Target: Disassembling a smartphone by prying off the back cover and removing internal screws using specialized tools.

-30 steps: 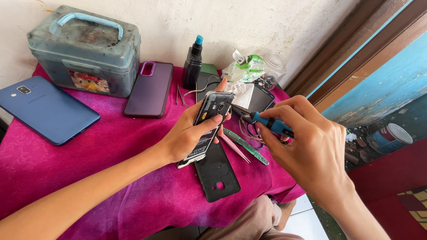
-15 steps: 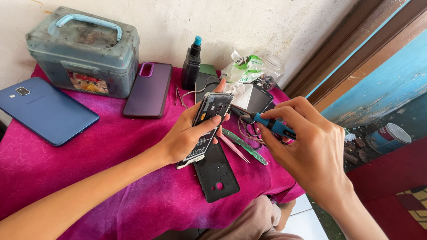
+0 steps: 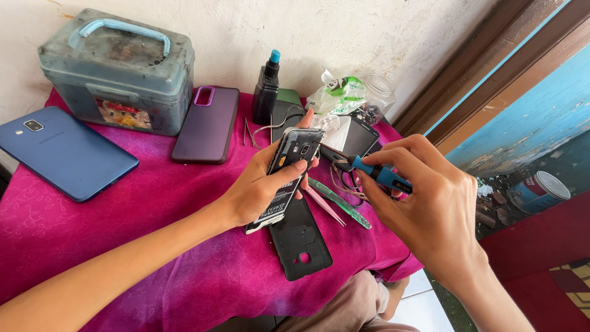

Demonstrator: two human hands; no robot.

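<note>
Plainly, the opened phone (image 3: 287, 178) is the delicate piece: light, stiff, with bare circuitry and battery facing up, so it looks best held by its edges. The left hand (image 3: 261, 187) does that, fingers wrapped round its sides, lifting it just above the black back cover (image 3: 300, 237) lying on the pink cloth (image 3: 153, 215). The right hand (image 3: 430, 209) pinches a blue-handled screwdriver (image 3: 369, 171), its tip near the phone's top corner. Pink tweezers (image 3: 326, 206) lie just right of the cover.
</note>
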